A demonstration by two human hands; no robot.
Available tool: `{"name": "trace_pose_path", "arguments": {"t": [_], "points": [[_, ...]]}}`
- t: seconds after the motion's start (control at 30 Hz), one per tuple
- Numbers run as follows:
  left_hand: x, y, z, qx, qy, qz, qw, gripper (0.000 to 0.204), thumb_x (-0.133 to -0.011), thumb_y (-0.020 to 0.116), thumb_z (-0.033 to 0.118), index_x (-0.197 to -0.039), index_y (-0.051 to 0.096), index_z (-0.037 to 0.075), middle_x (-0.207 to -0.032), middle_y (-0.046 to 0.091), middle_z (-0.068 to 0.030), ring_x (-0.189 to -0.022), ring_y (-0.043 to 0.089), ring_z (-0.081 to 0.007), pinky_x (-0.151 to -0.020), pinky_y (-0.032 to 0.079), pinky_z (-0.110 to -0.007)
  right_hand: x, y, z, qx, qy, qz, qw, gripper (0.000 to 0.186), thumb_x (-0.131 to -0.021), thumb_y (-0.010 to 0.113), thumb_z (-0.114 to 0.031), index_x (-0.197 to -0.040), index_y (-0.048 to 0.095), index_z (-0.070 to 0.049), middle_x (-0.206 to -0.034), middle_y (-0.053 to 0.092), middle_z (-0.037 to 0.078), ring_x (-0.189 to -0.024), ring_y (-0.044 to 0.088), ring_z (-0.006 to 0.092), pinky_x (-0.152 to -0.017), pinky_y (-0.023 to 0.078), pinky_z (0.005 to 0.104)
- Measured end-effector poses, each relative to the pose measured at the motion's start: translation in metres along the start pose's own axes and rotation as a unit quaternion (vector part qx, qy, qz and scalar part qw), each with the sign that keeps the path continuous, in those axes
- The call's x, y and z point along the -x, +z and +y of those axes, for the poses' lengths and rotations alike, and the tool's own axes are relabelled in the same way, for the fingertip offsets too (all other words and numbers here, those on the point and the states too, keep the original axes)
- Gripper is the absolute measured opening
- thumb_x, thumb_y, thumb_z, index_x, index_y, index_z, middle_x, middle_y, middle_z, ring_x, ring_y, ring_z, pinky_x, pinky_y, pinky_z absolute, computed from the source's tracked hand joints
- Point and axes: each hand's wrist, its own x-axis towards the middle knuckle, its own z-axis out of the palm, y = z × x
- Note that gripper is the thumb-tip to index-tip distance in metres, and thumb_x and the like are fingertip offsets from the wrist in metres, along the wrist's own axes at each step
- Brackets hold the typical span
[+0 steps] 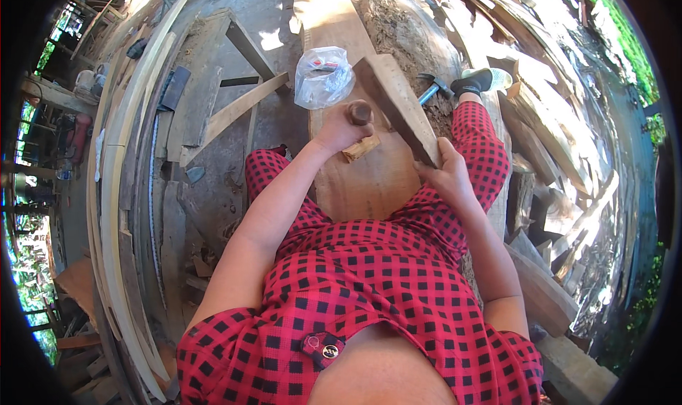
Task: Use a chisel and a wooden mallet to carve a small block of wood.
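The left hand (339, 128) was closed round a dark wooden handle (359, 111), fingers curled tight about it, the rounded butt end showing just above the knuckles. What the handle carried at its other end could not be told, as the hand hid it. Just below those fingers a small pale wood chip (361, 148) lay on the broad plank (369, 181) that ran under both hands.

The right hand (444, 172) gripped the near end of a thick wood block (395, 106), fingers wrapped over its edge and the thumb pressed along its side. The block stood tilted, its far end raised beyond the fingertips and close to the handle's butt.

Past the left fingers, further up the plank, sat a clear plastic bag (323, 76) with something small inside. Beyond the right fingers a hammer (433, 87) rested on rough ground beside a foot in a dark sock (474, 83). Red checked cloth (369, 284) covered the person's legs below both wrists
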Motion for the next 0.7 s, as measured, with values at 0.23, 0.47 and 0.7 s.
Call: {"name": "trace_pose_path", "arguments": {"t": [0.23, 0.47, 0.7], "points": [[0.057, -0.022, -0.027, 0.103, 0.094, 0.088, 0.986, 0.016, -0.075, 0.066, -0.001, -0.089, 0.061, 0.003, -0.094, 0.063, -0.0060, -0.092, 0.060, -0.0131, -0.087, 0.048, -0.029, -0.016, 0.066, 0.042, -0.383, 0.342, -0.108, 0.851, 0.023, -0.081, 0.066, -0.008, -0.090, 0.046, -0.003, -0.063, 0.053, 0.007, -0.042, 0.052, 0.0156, -0.035, 0.037, 0.0278], [0.090, -0.016, -0.050, 0.345, -0.022, 0.364, 0.864, 0.014, -0.078, 0.066, 0.005, -0.090, 0.058, 0.007, -0.093, 0.063, -0.0082, -0.087, 0.064, -0.0199, -0.075, 0.058, -0.041, -0.019, 0.094, 0.062, -0.315, 0.396, -0.149, 0.850, 0.025, -0.081, 0.066, -0.010, -0.090, 0.044, -0.003, -0.063, 0.053, 0.008, -0.040, 0.052, 0.0167, -0.033, 0.035, 0.0309], [0.073, -0.015, -0.049, 0.332, -0.079, 0.463, 0.818, 0.016, -0.079, 0.071, 0.011, -0.086, 0.058, 0.006, -0.082, 0.062, -0.0074, -0.073, 0.065, -0.0204, -0.065, 0.059, -0.042, -0.015, 0.098, 0.061, -0.275, 0.391, -0.151, 0.866, 0.027, -0.081, 0.067, -0.012, -0.091, 0.044, -0.003, -0.061, 0.053, 0.006, -0.040, 0.051, 0.0164, -0.033, 0.035, 0.0308]]}}
